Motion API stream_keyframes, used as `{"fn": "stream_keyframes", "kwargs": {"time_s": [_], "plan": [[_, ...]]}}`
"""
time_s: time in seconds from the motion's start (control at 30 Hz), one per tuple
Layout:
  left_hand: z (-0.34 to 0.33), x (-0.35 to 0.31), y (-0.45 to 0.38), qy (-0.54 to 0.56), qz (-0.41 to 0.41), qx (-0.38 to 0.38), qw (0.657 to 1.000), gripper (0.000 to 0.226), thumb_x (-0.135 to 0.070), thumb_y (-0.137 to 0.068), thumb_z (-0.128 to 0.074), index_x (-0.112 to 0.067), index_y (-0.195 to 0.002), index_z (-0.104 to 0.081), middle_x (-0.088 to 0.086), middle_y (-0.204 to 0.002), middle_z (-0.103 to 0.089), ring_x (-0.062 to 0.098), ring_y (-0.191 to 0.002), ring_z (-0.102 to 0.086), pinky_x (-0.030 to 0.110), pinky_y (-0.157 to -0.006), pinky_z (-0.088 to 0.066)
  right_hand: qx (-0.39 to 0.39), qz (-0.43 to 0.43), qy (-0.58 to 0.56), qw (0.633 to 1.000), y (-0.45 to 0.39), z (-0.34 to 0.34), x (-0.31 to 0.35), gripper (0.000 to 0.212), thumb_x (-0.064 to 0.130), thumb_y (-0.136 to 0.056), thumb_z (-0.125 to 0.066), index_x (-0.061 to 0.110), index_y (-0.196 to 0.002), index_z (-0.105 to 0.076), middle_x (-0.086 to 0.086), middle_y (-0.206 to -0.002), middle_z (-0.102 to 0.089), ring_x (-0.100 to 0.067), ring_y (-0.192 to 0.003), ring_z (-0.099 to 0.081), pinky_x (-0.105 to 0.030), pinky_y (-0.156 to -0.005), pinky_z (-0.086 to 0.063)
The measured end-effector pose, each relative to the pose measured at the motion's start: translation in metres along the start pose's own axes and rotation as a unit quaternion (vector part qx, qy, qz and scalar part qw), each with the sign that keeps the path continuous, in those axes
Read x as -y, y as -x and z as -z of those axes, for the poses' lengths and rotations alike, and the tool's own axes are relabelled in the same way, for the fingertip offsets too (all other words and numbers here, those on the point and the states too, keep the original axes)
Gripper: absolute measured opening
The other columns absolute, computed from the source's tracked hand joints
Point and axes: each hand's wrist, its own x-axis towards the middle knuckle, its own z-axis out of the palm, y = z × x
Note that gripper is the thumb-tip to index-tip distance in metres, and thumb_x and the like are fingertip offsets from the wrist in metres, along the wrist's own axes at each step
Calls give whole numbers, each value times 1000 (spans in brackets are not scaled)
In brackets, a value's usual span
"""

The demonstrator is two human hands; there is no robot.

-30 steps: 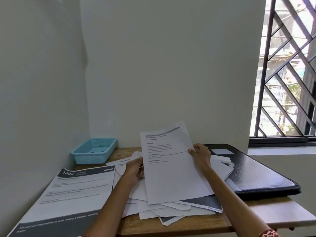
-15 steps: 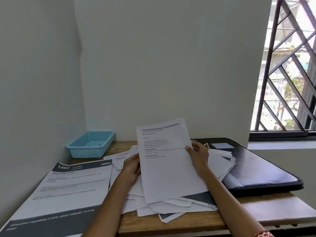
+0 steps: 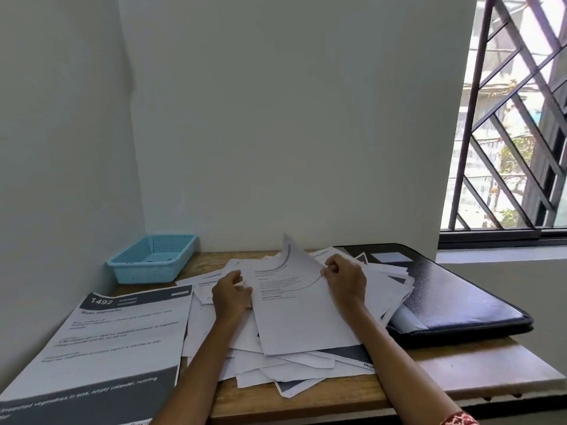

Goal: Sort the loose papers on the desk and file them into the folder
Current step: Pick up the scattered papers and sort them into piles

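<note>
**Holding one sheet over the heap**

Gripping a white printed sheet of paper point(image 3: 302, 314) by its two side edges, you kept it low over the loose heap of white papers point(image 3: 294, 368) in the middle of the desk. Your left hand point(image 3: 230, 292) pinched the sheet's left edge with curled fingers, and your right hand point(image 3: 345, 279) pinched the right edge near the top. The two hands were apart, with the width of the sheet between them. The sheet's top end curled up and away from you, while its near end lay on the heap.

The heap spread untidily across the brown wooden desk point(image 3: 478, 365), with some sheets overlapping the edge of the black leather-look folder point(image 3: 454, 297). That folder lay closed and flat on the right side of the desk, and it bore a pale rectangular label point(image 3: 390, 257) near its far end.

On your left, a large white and dark grey printed sheet marked 1492 point(image 3: 104, 348) lay flat and reached over the desk's near edge. Behind it, in the far left corner against the wall, stood a light blue perforated plastic basket point(image 3: 153, 262). A window with a dark diagonal metal grille point(image 3: 515, 124) was on the right.
</note>
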Motion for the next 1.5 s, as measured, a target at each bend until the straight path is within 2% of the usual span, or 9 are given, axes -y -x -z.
{"fn": "stream_keyframes", "kwargs": {"time_s": [0.2, 0.33, 0.43, 0.53, 0.67, 0.9, 1.1, 1.33, 1.5], "plan": [[-10, -2, 10, 73, -18, 87, 993, 21, -10, -88, -63, -2, -108, -62, 13, -92, -67, 19, -75, -64, 20, -68, -55, 79, 183, 183, 963, 10, -9, 8, 16, 12, -93, -52, 12, -102, -65, -12, -88, -70, -32, -83, -65, -32, -65, -42], [-13, 4, 8, 63, 4, 124, 990, 14, -13, -88, -63, -3, -99, -65, 11, -83, -67, 16, -68, -63, 21, -68, -53, 109, 333, 262, 899, 15, -18, 12, 28, 6, -51, -86, 22, -66, -69, -6, -102, -71, -24, -97, -69, -30, -73, -56], [-14, 7, 4, 47, 0, 118, 992, 17, -13, -87, -64, -3, -102, -64, 11, -86, -68, 17, -70, -64, 23, -73, -54, 158, 377, 304, 861, 15, -22, 12, 21, 14, -59, -86, 26, -67, -70, -7, -116, -68, -25, -111, -63, -46, -91, -49], [-14, 9, 3, 34, -14, 122, 992, 21, -11, -87, -65, -1, -105, -64, 12, -86, -68, 19, -72, -65, 27, -76, -55, 233, 326, 263, 878, 16, -16, 14, 19, 11, -91, -54, 19, -104, -66, -2, -114, -65, -23, -108, -60, -34, -89, -45], [-11, 10, 4, 10, -42, 116, 992, 27, -10, -85, -66, 2, -110, -64, 10, -86, -66, 22, -76, -64, 34, -82, -55, 163, 156, 244, 943, 11, -5, 5, 48, 3, -89, -44, 25, -132, -48, -5, -117, -63, -27, -108, -59, -32, -83, -43], [-1, -2, 15, 12, -62, 78, 995, 48, -17, -86, -66, -6, -129, -50, 12, -123, -57, 19, -105, -54, 24, -86, -42, -42, 15, 39, 998, -4, 24, 13, 24, 0, -86, -51, 10, -98, -69, -17, -90, -69, -37, -86, -61, -36, -68, -43], [18, -23, 30, 139, 18, 111, 984, 65, -26, -89, -62, -20, -143, -26, 10, -134, -49, 21, -112, -52, 36, -97, -46, -84, -8, -132, 988, -12, 44, 61, 19, -2, -81, -60, 8, -93, -71, -5, -85, -68, -20, -83, -63, -23, -70, -41], [112, -43, 33, 117, 35, 20, 992, 73, 0, -88, -59, -14, -147, -19, 11, -143, -38, 27, -125, -43, 28, -91, -39, 147, -73, -208, 964, 29, 9, 103, 25, -4, -76, -65, 21, -77, -65, -6, -79, -65, -16, -64, -59, -26, -62, -50], [178, -16, 44, -330, 92, 122, 932, 74, -14, -86, -66, -5, -144, -21, 14, -145, -37, 27, -129, -41, 28, -101, -35, 314, -49, -85, 944, 66, -21, 116, 13, 9, -73, -76, 16, -79, -67, -3, -74, -65, -15, -60, -60, -18, -51, -43]]}}
